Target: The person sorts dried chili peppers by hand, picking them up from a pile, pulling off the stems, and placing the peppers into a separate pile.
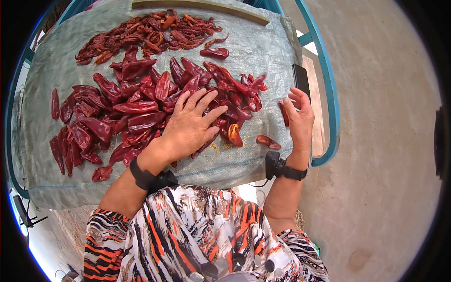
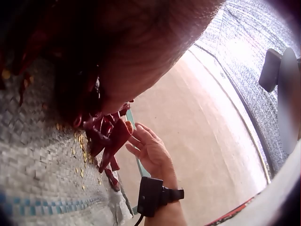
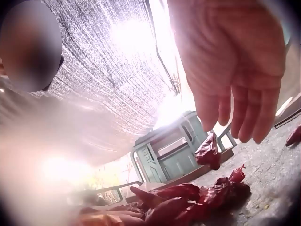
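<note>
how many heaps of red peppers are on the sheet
2: large, glossy peppers under and around the left hand, and smaller, shrivelled ones beyond them, at the far side of the sheet. A few loose peppers lie outside both.

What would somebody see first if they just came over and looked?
Probably the big pile of shiny red peppers in the middle of the pale woven sheet, with the left hand spread over it. Behind it lies a heap of more shrivelled peppers. The orange, black and white patterned top stands out at the bottom, too.
</note>
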### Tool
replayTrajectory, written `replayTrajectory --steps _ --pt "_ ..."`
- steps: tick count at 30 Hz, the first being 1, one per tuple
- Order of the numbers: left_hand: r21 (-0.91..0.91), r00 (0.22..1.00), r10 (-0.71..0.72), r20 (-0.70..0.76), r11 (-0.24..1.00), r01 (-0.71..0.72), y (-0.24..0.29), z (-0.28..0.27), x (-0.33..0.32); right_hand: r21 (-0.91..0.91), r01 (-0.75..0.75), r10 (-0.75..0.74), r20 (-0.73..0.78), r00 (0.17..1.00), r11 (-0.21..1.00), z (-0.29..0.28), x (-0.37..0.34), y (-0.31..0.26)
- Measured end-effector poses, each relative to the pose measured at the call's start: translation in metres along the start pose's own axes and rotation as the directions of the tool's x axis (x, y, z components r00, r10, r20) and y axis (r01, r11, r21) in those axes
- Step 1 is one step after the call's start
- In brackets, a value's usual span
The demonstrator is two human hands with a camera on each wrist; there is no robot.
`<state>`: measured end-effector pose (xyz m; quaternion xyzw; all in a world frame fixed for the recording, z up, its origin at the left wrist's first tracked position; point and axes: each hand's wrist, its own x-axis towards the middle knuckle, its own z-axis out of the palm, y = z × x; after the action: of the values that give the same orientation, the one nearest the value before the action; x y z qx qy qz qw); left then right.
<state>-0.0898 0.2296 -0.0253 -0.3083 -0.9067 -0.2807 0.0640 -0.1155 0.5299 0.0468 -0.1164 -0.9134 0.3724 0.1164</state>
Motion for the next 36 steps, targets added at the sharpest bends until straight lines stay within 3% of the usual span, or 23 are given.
replayTrajectory --steps 2,3,5,8,11,18,21,25,28,30,31,34,36 --pt "0.001 1.000 -0.001 0.006 1.000 0.001 0.000 0.001 -0.001 -0.356 0.084 -0.094 -0.010 0.995 0.931 -0.010 0.005 0.027" --pt "0.003 1.000 -0.003 0.007 1.000 0.003 -0.001 0.001 0.000 -0.503 0.073 -0.056 0.048 0.997 0.861 -0.013 0.005 0.035" --pt "0.000 1.000 -0.004 -0.002 1.000 0.004 -0.001 0.001 0.000 -0.490 0.007 -0.007 0.003 1.000 0.871 -0.005 0.003 0.052" --pt "0.001 1.000 -0.001 -0.011 1.000 0.001 -0.001 0.003 -0.001 -0.544 0.024 0.007 0.053 0.999 0.839 0.001 0.001 0.062" --pt "0.002 1.000 0.005 -0.015 1.000 -0.005 -0.002 0.003 0.000 -0.238 0.044 -0.031 0.060 0.998 0.970 0.001 -0.006 0.071" --pt "-0.032 0.999 0.014 -0.030 0.999 -0.015 0.000 -0.004 0.001 -0.034 -0.121 0.126 0.280 0.952 0.992 -0.020 -0.064 0.021" --pt "-0.069 0.998 0.008 -0.055 0.998 -0.011 0.003 -0.008 0.002 -0.368 0.072 0.038 0.283 0.958 0.927 -0.015 -0.079 0.028" --pt "-0.091 0.990 0.071 -0.118 0.992 -0.082 0.007 -0.026 0.000 -0.313 0.094 -0.007 0.269 0.963 0.945 -0.005 -0.082 0.031" --pt "-0.244 0.992 0.059 -0.111 0.966 -0.085 0.016 -0.040 0.001 -0.435 0.260 -0.142 0.285 0.948 0.862 -0.008 -0.085 0.023" --pt "-0.422 0.997 0.057 -0.052 0.904 -0.073 0.021 -0.047 0.003 -0.191 0.138 -0.083 0.270 0.959 0.972 -0.007 -0.084 0.005" --pt "-0.511 0.995 0.036 -0.097 0.856 -0.081 0.029 -0.050 0.002 -0.058 0.074 -0.056 0.266 0.962 0.996 -0.004 -0.084 -0.006" --pt "-0.745 0.997 -0.081 0.010 0.664 0.062 0.040 -0.040 0.005 0.395 -0.034 -0.098 0.309 0.946 0.918 0.011 -0.094 -0.037" --pt "-0.702 0.999 -0.050 0.008 0.711 0.041 0.039 -0.040 0.008 0.494 -0.104 -0.111 0.386 0.916 0.863 0.016 -0.101 -0.061"
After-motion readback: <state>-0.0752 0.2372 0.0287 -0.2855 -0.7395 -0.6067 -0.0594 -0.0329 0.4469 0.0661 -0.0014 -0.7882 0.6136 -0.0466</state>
